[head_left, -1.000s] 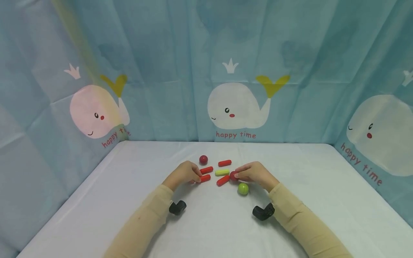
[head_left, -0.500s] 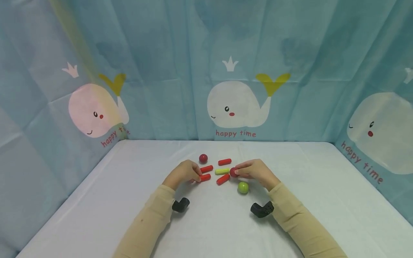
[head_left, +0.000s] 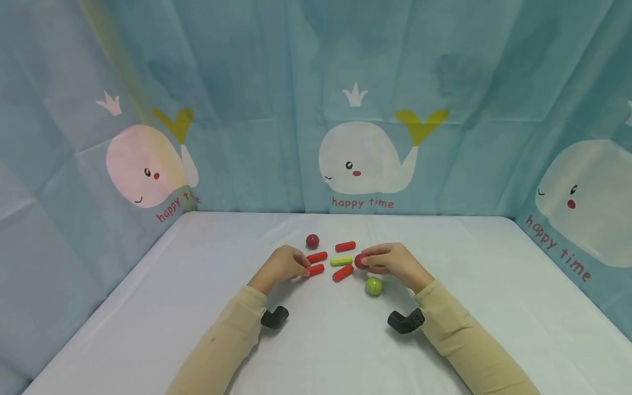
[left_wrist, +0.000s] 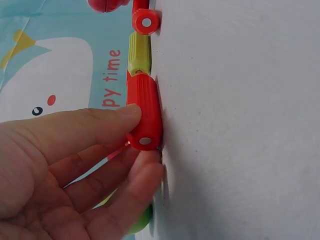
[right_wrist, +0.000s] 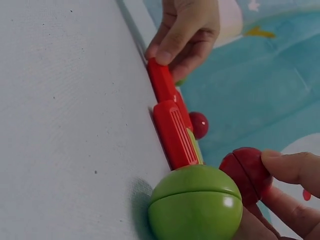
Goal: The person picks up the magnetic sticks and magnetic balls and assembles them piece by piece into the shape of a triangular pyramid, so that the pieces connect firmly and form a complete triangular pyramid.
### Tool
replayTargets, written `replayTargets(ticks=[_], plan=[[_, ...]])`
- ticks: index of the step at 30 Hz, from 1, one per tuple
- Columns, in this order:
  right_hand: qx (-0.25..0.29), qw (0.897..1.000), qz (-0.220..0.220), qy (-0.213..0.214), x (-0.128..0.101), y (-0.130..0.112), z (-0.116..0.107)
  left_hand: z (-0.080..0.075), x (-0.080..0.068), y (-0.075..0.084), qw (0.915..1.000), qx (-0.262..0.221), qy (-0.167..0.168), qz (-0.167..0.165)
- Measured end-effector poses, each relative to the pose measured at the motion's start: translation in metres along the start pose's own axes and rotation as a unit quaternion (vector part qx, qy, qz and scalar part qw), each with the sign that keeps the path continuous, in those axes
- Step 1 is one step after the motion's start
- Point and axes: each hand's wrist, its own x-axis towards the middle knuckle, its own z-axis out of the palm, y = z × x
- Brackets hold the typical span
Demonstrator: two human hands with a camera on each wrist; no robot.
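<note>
Left hand [head_left: 282, 266]: narrow pinch on red rod [head_left: 316, 270]
Right hand [head_left: 396, 263]: rounder pinch on red ball [head_left: 360, 261]
Table [head_left: 237, 236]: both toward far edge
Handling: likely light, stiff; grip mid-body

Head view looks from high and well back, facing forward and down over the white table [head_left: 326, 345], wide enough for both sleeves [head_left: 217, 345] and the whale curtain [head_left: 257, 164]. Left wrist view: tight on the left hand [head_left: 282, 266], rolled sideways, low along the table; table right, curtain left. Right wrist view: also low, close, rolled; table left, green ball [right_wrist: 195, 205] big up front, facing the left hand. All three share that hand's red stick [left_wrist: 147, 100].
</note>
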Motion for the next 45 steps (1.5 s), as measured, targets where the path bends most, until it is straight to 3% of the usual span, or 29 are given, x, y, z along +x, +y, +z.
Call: replayTargets(ticks=[11,23,35,45], plan=[[0.004,1.000,-0.027,0.004,-0.003,0.002,0.002,0.002,0.000,0.000,0.9995,-0.024,0.004,-0.021],[-0.009,0.999,-0.032,0.012,0.001,0.004,0.005,0.003,-0.002,0.003,0.9984,-0.046,0.002,0.034],[0.011,0.999,-0.044,0.023,0.001,0.001,0.008,0.009,-0.009,0.020,0.9940,-0.096,0.031,0.041],[0.011,0.998,-0.056,0.017,-0.002,0.001,0.009,0.014,-0.012,0.023,0.9915,-0.118,0.021,0.050]])
